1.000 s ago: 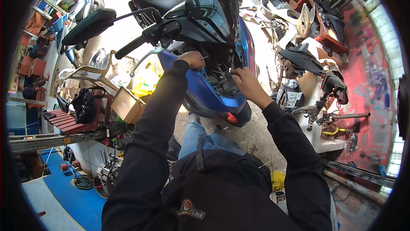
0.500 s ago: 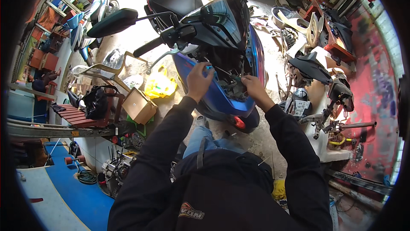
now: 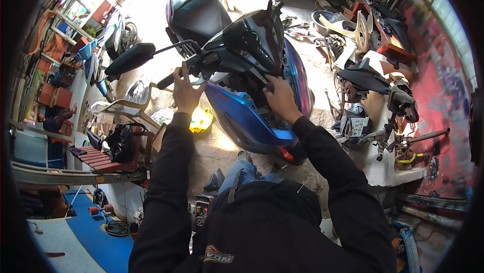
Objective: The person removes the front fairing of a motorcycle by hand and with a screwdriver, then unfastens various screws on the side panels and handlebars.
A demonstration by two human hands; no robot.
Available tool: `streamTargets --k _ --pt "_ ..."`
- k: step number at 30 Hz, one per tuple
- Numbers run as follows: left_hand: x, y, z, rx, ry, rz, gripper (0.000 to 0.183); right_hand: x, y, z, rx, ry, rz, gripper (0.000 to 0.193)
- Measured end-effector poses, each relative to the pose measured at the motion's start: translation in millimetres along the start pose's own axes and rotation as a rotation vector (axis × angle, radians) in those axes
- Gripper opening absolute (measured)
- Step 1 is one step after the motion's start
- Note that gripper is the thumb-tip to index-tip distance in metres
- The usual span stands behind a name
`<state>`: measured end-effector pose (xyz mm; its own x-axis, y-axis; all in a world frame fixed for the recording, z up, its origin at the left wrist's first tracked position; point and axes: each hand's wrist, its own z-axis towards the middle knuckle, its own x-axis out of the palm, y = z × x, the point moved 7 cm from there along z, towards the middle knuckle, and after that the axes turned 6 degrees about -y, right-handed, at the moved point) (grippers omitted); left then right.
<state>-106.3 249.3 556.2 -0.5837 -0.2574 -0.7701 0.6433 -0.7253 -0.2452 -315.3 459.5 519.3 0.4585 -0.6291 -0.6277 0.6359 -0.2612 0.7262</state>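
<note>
Resting left fingers [image 3: 185, 70], spread, at handlebar [image 3: 165, 81]; right fingers [image 3: 275, 81] curled at scooter [image 3: 236, 109], cannot tell if gripping

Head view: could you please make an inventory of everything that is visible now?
scooter: 1, blue and black, centre
seat: 1, dark, on the scooter
handlebar grip: 1, black, left of centre
mirror: 1, black, near the grip
plastic bag: 1, yellow, floor left of the scooter
chair: 1, pale, left
bench: 1, dark red, left
handbag: 1, black, on the bench
loose bike parts: many, mostly black or white, right
wall: 1, red, right
coil: 1, dark, lower left
parked bikes: count unclear, bluish, upper left
jeans: 1, blue, lower centre
sleeves: 2, black, lower centre
left hand: 1, bare, at the grip
right hand: 1, bare, at the scooter's front; anything held is hidden
</note>
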Motion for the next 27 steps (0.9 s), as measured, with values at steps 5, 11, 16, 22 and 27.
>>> streamTargets --k 5,11,16,22,27 --pt "8 37 14 0.005 0.119 0.018 0.096 14 -4 11 -0.171 -0.046 -0.088 0.081" --pt "23 67 29 0.007 0.141 -0.019 0.094 37 -4 2 -0.188 0.208 -0.09 0.084" --pt "38 96 38 0.082 0.134 -0.097 0.101 45 17 -7 -0.259 0.185 -0.162 0.077" --pt "32 93 34 0.09 0.168 -0.121 0.107 35 19 2 -0.08 0.224 -0.231 0.067" --pt "22 93 31 -0.04 0.044 -0.199 0.095 26 32 20 -0.029 0.201 -0.262 0.069"
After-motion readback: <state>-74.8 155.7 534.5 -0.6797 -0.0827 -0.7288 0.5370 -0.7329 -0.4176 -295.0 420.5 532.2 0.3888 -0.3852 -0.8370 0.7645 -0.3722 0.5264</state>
